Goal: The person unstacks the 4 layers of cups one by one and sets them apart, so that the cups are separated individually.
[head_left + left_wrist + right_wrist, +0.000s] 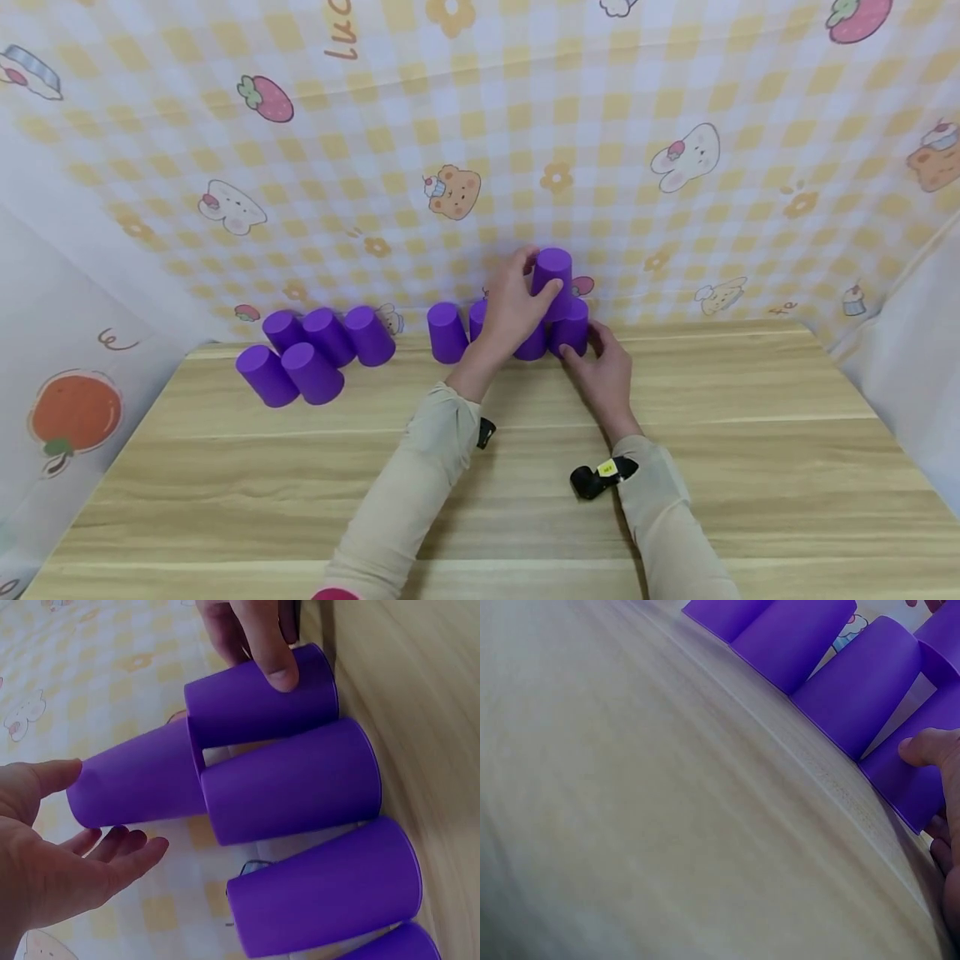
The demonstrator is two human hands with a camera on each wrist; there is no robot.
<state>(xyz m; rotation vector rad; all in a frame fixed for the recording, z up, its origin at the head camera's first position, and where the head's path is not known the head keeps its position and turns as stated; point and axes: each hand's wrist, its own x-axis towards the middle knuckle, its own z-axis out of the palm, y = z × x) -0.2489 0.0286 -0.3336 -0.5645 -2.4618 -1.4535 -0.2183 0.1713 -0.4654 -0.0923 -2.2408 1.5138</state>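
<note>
Upside-down purple cups stand in a row against the patterned cloth. My left hand (512, 310) is around an upper purple cup (553, 271), thumb on one side and fingers on the other. This cup's rim rests across the tops of the two rightmost cups in the row. Lower down, my right hand (606, 377) holds the rightmost bottom cup (259, 705) between thumb and fingers. Beside it stands a neighbouring cup (292, 784), and farther along the row another cup (326, 889). My left hand partly hides the middle of the row in the head view.
To the left, several more upside-down purple cups (315, 375) stand close together in two rows. A leftmost row cup (447, 333) faces them across a gap. The wooden table (712, 500) meets the checked cloth (480, 108) behind the cups.
</note>
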